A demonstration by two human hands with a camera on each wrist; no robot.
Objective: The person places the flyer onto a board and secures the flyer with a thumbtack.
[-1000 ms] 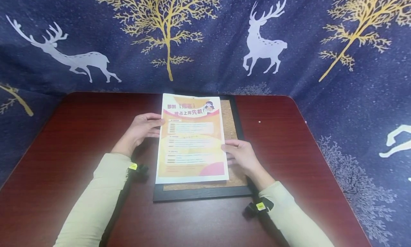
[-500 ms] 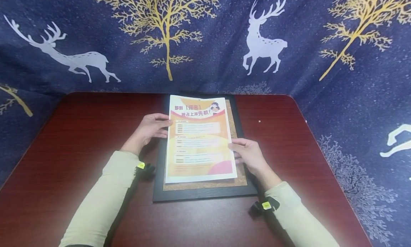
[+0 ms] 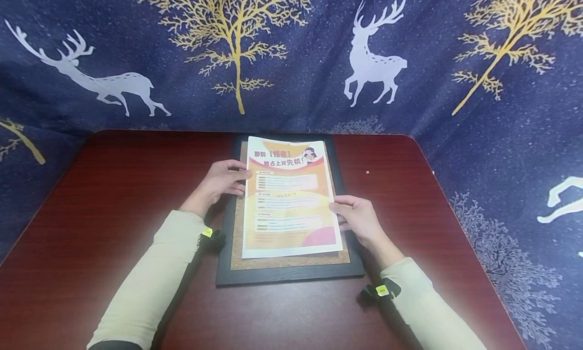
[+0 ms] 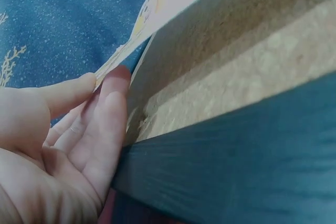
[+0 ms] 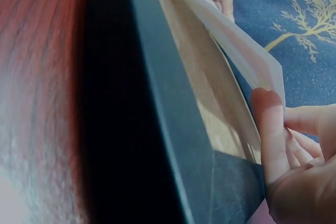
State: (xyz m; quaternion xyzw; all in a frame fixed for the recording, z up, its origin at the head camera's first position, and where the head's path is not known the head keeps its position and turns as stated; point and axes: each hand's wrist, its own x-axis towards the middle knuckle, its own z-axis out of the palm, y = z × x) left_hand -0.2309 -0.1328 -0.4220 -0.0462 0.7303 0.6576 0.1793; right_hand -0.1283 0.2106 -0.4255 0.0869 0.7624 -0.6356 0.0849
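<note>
A printed poster sheet, orange, yellow and pink with a cartoon figure at its top right, is held over a black-framed cork board. My left hand pinches the sheet's left edge between thumb and fingers. Lower down on the opposite edge, my right hand pinches it the same way. In the left wrist view, a gap with a shadow shows between the paper and the cork. The right wrist view has the sheet raised above the black frame too.
The board lies on a dark red wooden table, near its far edge. A small pale speck is on the tabletop to the right. Behind the table hangs a blue cloth with deer and trees. Each wrist wears a black camera.
Both hands have carried the sheet to the right, so it now sits more centrally over the board. Cork and frame along the left side have come into view. The board has stayed put.
</note>
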